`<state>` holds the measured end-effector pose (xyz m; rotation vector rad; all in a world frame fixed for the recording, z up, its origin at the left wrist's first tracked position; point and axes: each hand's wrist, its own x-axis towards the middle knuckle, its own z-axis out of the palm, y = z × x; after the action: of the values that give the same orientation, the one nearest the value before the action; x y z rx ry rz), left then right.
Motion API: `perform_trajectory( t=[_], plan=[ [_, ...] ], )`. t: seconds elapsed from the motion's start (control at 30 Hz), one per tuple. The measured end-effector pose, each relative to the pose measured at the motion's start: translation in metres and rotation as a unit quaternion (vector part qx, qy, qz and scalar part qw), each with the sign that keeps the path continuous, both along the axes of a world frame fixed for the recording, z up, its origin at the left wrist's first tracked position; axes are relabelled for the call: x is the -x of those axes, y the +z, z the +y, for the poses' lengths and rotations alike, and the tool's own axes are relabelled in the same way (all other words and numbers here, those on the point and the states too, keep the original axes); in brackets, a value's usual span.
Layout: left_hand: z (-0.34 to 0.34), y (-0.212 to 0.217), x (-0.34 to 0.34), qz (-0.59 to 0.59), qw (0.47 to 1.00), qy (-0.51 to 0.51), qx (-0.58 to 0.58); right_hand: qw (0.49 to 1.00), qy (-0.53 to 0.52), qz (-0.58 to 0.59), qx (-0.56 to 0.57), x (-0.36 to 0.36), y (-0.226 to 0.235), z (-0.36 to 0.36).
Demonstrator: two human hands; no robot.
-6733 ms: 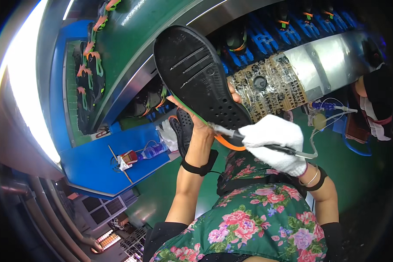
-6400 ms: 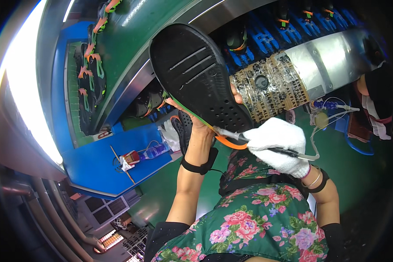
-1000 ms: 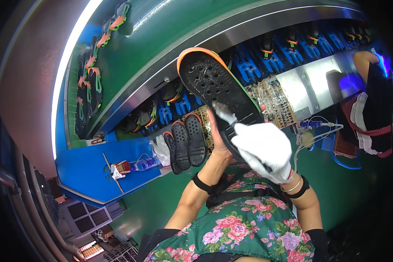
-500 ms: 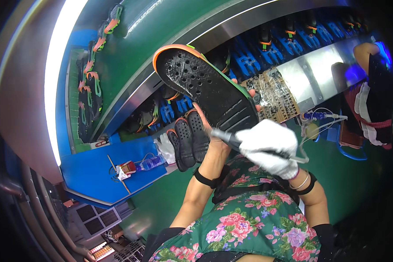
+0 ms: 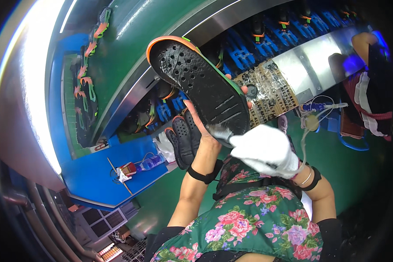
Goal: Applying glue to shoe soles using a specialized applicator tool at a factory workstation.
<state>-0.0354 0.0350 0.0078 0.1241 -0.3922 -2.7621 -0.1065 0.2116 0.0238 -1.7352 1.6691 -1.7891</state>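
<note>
- The left hand [image 5: 205, 132] pinches the black sole [image 5: 205, 87]: thumb [image 5: 193, 114] along its left edge, fingertips [image 5: 244, 90] slightly spread over its right edge.
- The right hand [image 5: 266, 150], in a white glove, is closed around the brush [image 5: 219, 131]; how each finger sits under the knit I cannot tell.
- Half a second ago the brush tip lay over the base of the left thumb; now the blurred bristles are at the sole's lower, grooved end. Whether they press on it is unclear.
- Some six seconds ago a grooved end was uppermost; now the perforated, orange-rimmed end is.
- Pale streaks around the holes suggest that part is already coated, so the work seems to have reached the grooved end.
- The left forearm slants up and rightward, palm supporting the sole from behind; the right elbow bends, its forearm angling up and leftward.
- A pale tube [image 5: 304, 144] hangs beside the glove; perforated black pieces [image 5: 183, 142] stand left of the left wrist.
</note>
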Motion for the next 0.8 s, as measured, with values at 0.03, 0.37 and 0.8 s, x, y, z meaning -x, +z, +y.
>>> perform_trajectory(
  t=[0.03, 0.37, 0.8],
  plan=[
    [0.001, 0.001, 0.0, -0.001, 1.0, 0.029, 0.0, 0.999, 0.017, -0.042, 0.002, -0.006, 0.001, 0.0],
    [-0.014, -0.013, -0.018, -0.043, 0.996, -0.052, 0.05, 0.998, 0.063, 0.002, -0.013, 0.006, -0.004, 0.003],
    [-0.025, -0.012, -0.026, -0.081, 0.983, -0.159, 0.047, 0.989, 0.143, -0.04, -0.019, -0.006, 0.001, 0.011]
  ],
)
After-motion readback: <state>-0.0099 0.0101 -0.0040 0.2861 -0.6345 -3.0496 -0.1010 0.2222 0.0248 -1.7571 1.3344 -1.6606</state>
